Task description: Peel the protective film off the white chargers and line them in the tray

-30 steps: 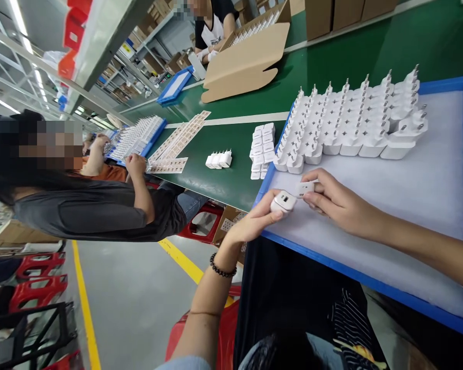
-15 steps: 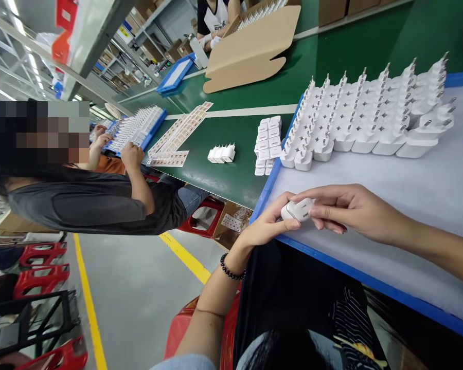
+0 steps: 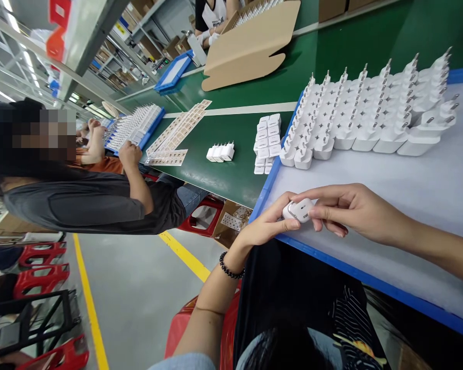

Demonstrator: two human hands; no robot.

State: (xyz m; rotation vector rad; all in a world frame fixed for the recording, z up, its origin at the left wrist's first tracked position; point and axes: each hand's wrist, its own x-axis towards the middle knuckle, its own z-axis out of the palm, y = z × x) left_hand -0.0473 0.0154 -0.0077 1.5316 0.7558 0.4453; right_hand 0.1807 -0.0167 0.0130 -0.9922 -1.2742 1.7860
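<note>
A small white charger plug (image 3: 298, 209) is pinched between both my hands at the near left corner of the blue-rimmed tray (image 3: 334, 262). My left hand (image 3: 266, 226) grips its left end with thumb and fingers closed. My right hand (image 3: 343, 208) closes on its right side, fingers pressed against its face. Behind them, several rows of white charger plugs (image 3: 366, 115) stand upright on the tray's white foam, pins pointing up.
On the green conveyor belt (image 3: 224, 177) lie a small group of chargers (image 3: 220, 152), a stack of white pieces (image 3: 267, 141) and label sheets (image 3: 175, 136). A person in a dark shirt (image 3: 92, 203) works at the left; another sits behind a cardboard box (image 3: 250, 46).
One second ago my right hand held a small white piece apart from the charger; it has since come onto the charger. Both hands have shifted slightly right along the tray edge.
</note>
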